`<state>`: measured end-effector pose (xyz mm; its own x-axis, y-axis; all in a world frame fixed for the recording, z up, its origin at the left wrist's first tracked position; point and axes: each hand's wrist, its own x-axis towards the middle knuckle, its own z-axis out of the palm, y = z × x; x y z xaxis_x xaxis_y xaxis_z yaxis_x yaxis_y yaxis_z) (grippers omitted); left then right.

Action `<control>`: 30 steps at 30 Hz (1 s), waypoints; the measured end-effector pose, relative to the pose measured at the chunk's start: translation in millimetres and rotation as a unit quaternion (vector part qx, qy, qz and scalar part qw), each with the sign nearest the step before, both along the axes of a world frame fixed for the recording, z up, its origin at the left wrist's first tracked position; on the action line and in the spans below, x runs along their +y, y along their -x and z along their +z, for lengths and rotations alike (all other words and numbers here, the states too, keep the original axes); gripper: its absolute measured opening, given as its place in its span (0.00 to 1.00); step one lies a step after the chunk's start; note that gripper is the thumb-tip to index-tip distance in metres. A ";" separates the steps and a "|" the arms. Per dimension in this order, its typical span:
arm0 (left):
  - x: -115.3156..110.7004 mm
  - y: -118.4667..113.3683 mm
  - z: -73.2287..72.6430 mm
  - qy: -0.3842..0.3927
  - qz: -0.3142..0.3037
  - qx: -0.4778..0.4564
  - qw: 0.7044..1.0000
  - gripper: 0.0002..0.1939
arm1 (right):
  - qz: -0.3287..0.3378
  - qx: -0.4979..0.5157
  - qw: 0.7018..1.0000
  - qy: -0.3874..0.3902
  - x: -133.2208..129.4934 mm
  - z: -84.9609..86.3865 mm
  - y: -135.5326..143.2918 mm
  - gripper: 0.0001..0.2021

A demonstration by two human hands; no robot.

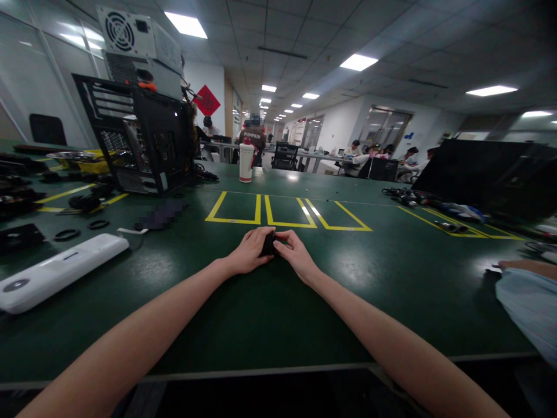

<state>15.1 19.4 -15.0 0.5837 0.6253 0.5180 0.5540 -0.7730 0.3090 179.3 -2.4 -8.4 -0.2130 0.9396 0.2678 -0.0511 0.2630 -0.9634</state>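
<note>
Head camera: both arms point(174, 310) are pointing forward over the green desk point(278, 325). The left hand point(251, 251) is curling over a small black part point(268, 246), and the right hand point(297, 253) is pinching its right side; each grip is clamping on it. The part is showing between the hands, nearer than the yellow tape boxes point(291, 225).

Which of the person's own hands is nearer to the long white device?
Left. The left hand is right of the long white device, apart from it, holding a small black object; the right hand, on that object's other side, is farther.
</note>
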 end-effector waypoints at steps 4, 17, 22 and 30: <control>-0.3 -0.2 0.2 0.004 0.000 -0.003 1.000 0.32 | -0.001 -0.007 1.000 -0.001 0.9 -1.2 -1.4 0.14; -2.0 -0.9 1.6 0.002 0.001 0.006 1.000 0.33 | 0.001 0.010 1.000 -0.018 0.7 -0.3 0.6 0.14; -1.4 -1.1 1.0 0.004 0.004 0.008 1.000 0.33 | -0.011 -0.008 1.000 -0.014 2.4 -2.5 -0.7 0.13; -1.8 -1.1 1.0 0.004 0.004 0.007 1.000 0.33 | 0.012 -0.006 1.000 -0.013 4.5 -4.1 -1.8 0.15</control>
<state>16.2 17.6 -14.0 0.5856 0.6342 0.5048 0.5650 -0.7659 0.3068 181.1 2.1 -12.4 -0.2390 0.9267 0.2898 -0.0459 0.2874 -0.9567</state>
